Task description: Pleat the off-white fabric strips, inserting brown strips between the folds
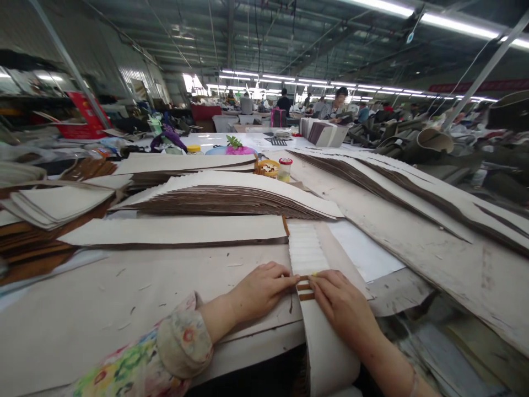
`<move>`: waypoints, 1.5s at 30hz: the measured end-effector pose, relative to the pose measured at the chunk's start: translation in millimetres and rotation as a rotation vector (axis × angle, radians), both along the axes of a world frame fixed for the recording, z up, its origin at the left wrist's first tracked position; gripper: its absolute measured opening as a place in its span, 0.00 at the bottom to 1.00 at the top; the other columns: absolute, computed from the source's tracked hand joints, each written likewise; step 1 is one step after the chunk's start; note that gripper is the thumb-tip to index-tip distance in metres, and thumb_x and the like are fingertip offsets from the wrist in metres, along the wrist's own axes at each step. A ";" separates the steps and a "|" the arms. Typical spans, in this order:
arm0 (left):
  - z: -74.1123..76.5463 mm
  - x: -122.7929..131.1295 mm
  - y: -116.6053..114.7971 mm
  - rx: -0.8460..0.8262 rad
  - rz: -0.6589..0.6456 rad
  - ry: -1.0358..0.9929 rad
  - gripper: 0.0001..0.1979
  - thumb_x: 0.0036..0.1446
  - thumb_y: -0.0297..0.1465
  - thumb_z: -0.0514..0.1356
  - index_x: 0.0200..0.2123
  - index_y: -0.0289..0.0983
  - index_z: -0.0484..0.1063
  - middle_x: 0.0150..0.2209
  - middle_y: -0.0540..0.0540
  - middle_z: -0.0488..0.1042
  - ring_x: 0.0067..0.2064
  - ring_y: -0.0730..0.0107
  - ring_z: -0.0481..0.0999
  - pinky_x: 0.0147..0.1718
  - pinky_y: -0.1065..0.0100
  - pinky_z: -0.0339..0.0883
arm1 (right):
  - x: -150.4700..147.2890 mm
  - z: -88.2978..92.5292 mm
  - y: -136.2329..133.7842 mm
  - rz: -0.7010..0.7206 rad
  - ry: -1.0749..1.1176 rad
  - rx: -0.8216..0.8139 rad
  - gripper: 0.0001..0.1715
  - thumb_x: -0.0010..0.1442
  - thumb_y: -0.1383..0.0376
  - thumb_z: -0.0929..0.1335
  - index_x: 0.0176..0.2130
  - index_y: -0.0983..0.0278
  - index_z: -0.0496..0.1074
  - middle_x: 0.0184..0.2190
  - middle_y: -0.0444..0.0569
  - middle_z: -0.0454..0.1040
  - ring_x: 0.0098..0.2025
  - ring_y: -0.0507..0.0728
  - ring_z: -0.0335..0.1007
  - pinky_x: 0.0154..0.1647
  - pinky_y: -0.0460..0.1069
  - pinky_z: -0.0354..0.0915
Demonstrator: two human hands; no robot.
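My left hand (260,289) and my right hand (336,303) meet at the near edge of the table (124,309). Their fingertips pinch small brown strips (306,286) lying across a long white band (308,259). The band runs away from me and also hangs over the table edge. A small yellow thing shows at my right fingertips. A floral sleeve covers my left forearm.
Fanned stacks of white and brown sheets (231,196) lie beyond the band, with more at the left (53,207) and right (397,176). A yellow bowl (268,167) and a red-lidded jar (285,169) stand farther back. Other people work in the distance.
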State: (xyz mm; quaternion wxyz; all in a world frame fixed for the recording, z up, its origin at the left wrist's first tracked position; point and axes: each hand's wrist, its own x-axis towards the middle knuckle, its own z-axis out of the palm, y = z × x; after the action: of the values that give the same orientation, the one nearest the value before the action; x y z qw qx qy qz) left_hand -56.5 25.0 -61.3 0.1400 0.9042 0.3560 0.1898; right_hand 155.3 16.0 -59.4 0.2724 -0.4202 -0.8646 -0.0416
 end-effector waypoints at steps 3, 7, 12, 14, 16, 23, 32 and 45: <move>-3.5 3.8 9.6 -0.173 0.183 -0.196 0.10 0.58 0.29 0.50 0.37 0.37 0.70 0.36 0.46 0.71 0.39 0.68 0.67 0.41 0.70 0.60 | 1.0 -2.5 0.1 0.009 0.015 -0.028 0.14 0.62 0.66 0.57 0.37 0.64 0.69 0.33 0.50 0.70 0.37 0.56 0.65 0.39 0.52 0.64; -5.4 12.5 24.6 -0.322 0.415 -0.292 0.10 0.55 0.32 0.51 0.28 0.35 0.69 0.28 0.49 0.71 0.32 0.69 0.68 0.33 0.71 0.61 | 1.4 -1.4 -0.9 0.006 0.016 -0.047 0.13 0.62 0.67 0.57 0.37 0.64 0.69 0.33 0.50 0.69 0.37 0.57 0.65 0.40 0.53 0.64; -4.0 23.5 34.5 -0.363 0.434 -0.257 0.14 0.54 0.38 0.51 0.24 0.35 0.66 0.22 0.52 0.68 0.27 0.71 0.66 0.26 0.72 0.58 | 1.2 0.1 -2.5 0.003 0.012 -0.050 0.13 0.62 0.68 0.57 0.38 0.65 0.69 0.33 0.51 0.69 0.37 0.57 0.65 0.39 0.53 0.64; -4.4 26.4 37.2 -0.366 0.437 -0.244 0.14 0.53 0.39 0.52 0.23 0.35 0.65 0.22 0.52 0.66 0.26 0.72 0.65 0.25 0.73 0.57 | 1.0 -0.1 -2.8 0.000 0.019 -0.063 0.13 0.62 0.68 0.57 0.38 0.65 0.69 0.33 0.51 0.69 0.37 0.57 0.64 0.39 0.53 0.64; -4.0 28.6 39.0 -0.355 0.435 -0.231 0.13 0.52 0.38 0.53 0.23 0.35 0.63 0.22 0.52 0.66 0.26 0.72 0.64 0.24 0.73 0.56 | 0.7 -0.4 -2.8 -0.005 0.027 -0.069 0.13 0.62 0.68 0.57 0.38 0.65 0.69 0.33 0.50 0.69 0.37 0.57 0.64 0.40 0.53 0.64; 18.5 39.5 30.4 -0.203 0.378 -0.177 0.07 0.50 0.29 0.52 0.21 0.37 0.60 0.22 0.53 0.62 0.27 0.72 0.61 0.26 0.71 0.51 | 0.1 0.7 -3.2 -0.035 0.020 -0.050 0.13 0.62 0.67 0.57 0.37 0.64 0.70 0.32 0.50 0.69 0.36 0.56 0.65 0.39 0.52 0.64; 29.8 45.3 37.3 -0.547 0.270 -0.304 0.07 0.49 0.33 0.54 0.25 0.35 0.61 0.23 0.53 0.62 0.27 0.74 0.61 0.27 0.72 0.56 | 1.1 -0.3 -10.2 -0.070 0.042 -0.045 0.13 0.61 0.66 0.59 0.43 0.63 0.68 0.37 0.51 0.70 0.39 0.57 0.66 0.41 0.52 0.64; 43.8 77.2 69.5 -0.813 0.076 -0.190 0.28 0.44 0.20 0.54 0.52 0.34 0.58 0.39 0.46 0.69 0.37 0.73 0.70 0.40 0.70 0.62 | 1.3 -0.2 -12.0 -0.042 0.097 -0.029 0.12 0.60 0.69 0.58 0.39 0.64 0.69 0.37 0.51 0.70 0.41 0.57 0.65 0.43 0.53 0.63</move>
State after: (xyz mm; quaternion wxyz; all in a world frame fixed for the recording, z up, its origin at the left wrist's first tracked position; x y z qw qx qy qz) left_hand 20.7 94.6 -17.5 0.5107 0.7401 0.4205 0.1214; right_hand 156.6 4.0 -59.6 0.3072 -0.4435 -0.8419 -0.0143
